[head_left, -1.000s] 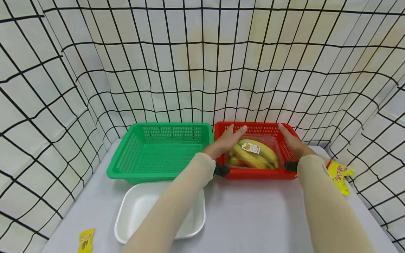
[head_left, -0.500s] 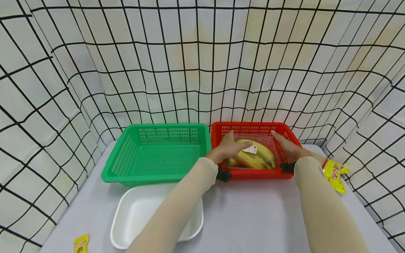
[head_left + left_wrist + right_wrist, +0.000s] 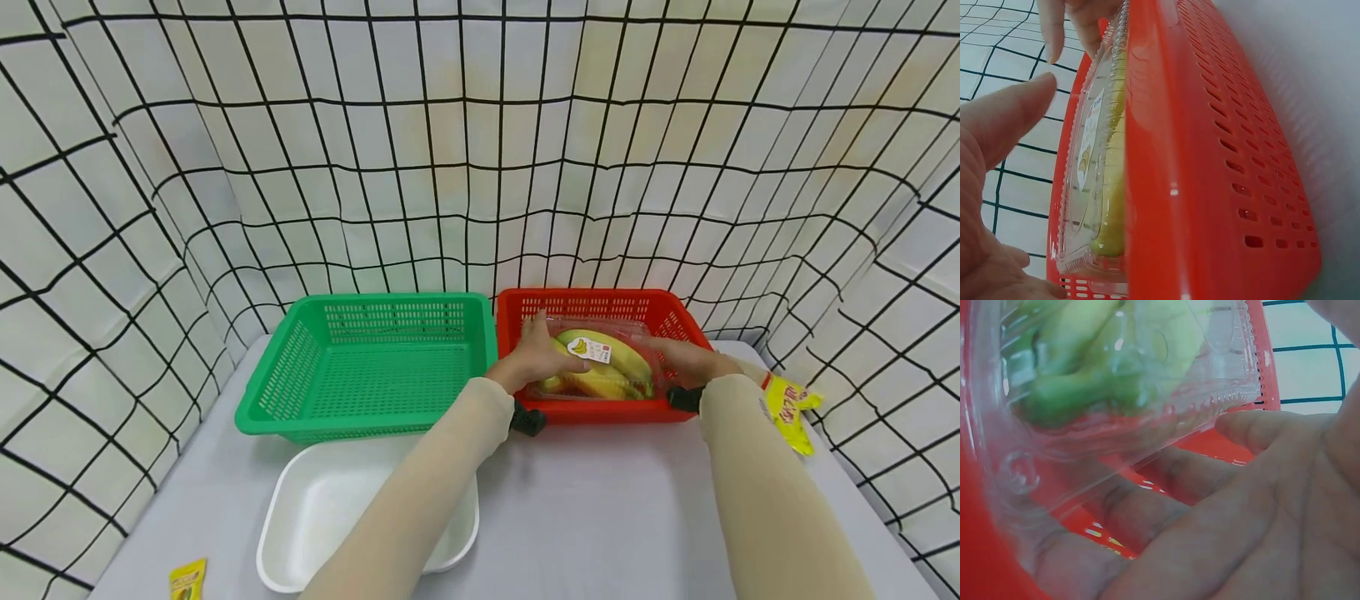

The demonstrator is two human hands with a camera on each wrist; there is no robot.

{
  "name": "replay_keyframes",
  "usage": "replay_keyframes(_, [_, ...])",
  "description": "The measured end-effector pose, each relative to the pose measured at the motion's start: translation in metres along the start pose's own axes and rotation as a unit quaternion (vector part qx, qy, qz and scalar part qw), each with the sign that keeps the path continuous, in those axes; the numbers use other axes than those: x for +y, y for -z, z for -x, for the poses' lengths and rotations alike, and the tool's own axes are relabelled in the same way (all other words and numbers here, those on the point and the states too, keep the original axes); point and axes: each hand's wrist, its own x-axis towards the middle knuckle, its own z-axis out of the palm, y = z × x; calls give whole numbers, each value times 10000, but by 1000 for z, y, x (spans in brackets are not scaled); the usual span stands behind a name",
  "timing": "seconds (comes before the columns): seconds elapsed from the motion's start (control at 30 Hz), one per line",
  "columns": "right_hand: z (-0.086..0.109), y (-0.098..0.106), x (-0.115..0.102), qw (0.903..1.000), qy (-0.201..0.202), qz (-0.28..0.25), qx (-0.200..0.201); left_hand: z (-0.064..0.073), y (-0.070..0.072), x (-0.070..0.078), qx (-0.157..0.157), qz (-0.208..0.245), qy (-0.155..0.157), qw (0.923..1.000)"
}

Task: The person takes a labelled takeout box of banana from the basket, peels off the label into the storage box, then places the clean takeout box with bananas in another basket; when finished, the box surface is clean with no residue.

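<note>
Clearly, black netting [image 3: 465, 102] backs the pale table [image 3: 592, 500] and red basket [image 3: 600, 411].

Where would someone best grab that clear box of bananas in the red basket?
Probably by its two short ends, one hand at each, coming from above: the clear box of bananas lies lengthwise in the open-topped red basket, with room at one end for the right hand, its fingers beneath the edge.

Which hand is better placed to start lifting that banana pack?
Probably the right hand: its fingers reach under one end of the banana pack, while the left hand has its thumb above it, apparently not touching.
</note>
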Motion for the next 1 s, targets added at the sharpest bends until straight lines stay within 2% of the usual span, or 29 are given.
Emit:
replay_keyframes(0.2, [-7,5,2,9956,512,733,-294,-3,-2,-2,-34,52,406,9992])
replay_keyframes(0.4, [-10,6,3,9941,587,859,-317,-6,-5,-4,86,67,687,9976])
replay_keyframes(0.63, [-8,6,3,9906,667,1171,-247,-6,-6,-4,-26,-27,784,9969])
replay_keyframes(0.9, [-6,6,5,9905,716,1150,-234,-8,-7,-6,-159,34,773,9969])
replay_keyframes(1.0, [-6,7,5,9875,742,1376,-176,-8,-7,-6,-157,48,748,9971])
